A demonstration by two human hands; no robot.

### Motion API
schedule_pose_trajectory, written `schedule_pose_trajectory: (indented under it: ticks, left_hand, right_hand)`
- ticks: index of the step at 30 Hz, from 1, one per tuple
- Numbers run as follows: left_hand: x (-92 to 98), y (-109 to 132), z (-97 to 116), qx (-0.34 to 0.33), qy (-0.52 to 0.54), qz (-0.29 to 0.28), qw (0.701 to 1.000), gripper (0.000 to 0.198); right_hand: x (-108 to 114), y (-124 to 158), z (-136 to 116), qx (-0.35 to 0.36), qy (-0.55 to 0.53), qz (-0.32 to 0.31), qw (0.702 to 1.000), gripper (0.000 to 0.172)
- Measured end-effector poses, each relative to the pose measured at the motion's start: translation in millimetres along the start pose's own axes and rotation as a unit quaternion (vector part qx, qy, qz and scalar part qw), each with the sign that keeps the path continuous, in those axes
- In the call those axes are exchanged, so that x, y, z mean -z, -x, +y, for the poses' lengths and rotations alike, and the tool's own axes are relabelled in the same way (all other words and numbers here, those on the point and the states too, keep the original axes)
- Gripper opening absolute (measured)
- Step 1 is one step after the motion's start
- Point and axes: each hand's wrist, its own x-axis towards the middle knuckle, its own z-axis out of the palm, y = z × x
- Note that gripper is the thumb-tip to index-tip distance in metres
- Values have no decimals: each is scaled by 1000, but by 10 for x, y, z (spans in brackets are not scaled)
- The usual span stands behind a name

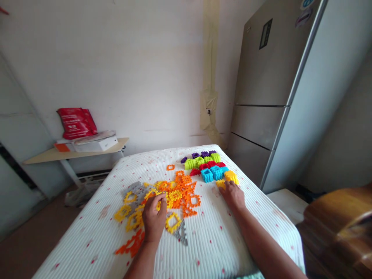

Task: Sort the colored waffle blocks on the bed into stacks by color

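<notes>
Loose plastic interlocking building pieces lie in a pile on the bed-like surface. My left hand point(155, 217) is over the pile, fingers curled and thumb and forefinger close together. Yellow pieces point(175, 195) lie by its fingertips; whatever it pinches is hidden. Orange pieces point(186, 190) spread to the right of it, and grey pieces point(135, 190) behind it to the left. At the right, my right hand point(234, 195) has its fingers closed on a small yellow piece point(220, 183). A yellow stack point(231, 177) stands just beyond these fingers.
Beyond my right hand stand blue stacks point(207, 175), red pieces point(207, 166), lime-green stacks point(192, 163) and purple pieces point(204, 154) in rows. A fridge point(258, 112) rises at the right. A side table point(43, 155) with a red bag point(76, 123) stands at the left.
</notes>
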Motion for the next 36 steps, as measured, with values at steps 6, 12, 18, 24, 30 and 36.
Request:
schedule_pose_trajectory:
  ticks: [6, 12, 18, 24, 30, 36]
  left_hand:
    - [11, -21, 109, -28, -159, -126, 979, 22]
    - [-47, 43, 238, -10, -226, -229, 947, 36]
    - [-88, 65, 244, -6, -232, -240, 943, 25]
    - [-67, 47, 258, -17, -239, -241, 941, 19]
    - [-69, 38, 260, -43, -239, -217, 945, 18]
    - [-62, 25, 256, -80, -176, -142, 971, 18]
  right_hand:
    - [-24, 18, 4, 12, -5, 11, 1000, 34]
    - [-52, 64, -25, 98, -16, 97, 990, 28]
    - [-143, 77, -41, 240, -55, 142, 959, 23]
    - [-186, 79, -35, 254, -74, 148, 953, 24]
    - [-132, 108, -67, 241, -78, 96, 963, 27]
    - [-72, 143, -122, 240, -100, 64, 963, 28]
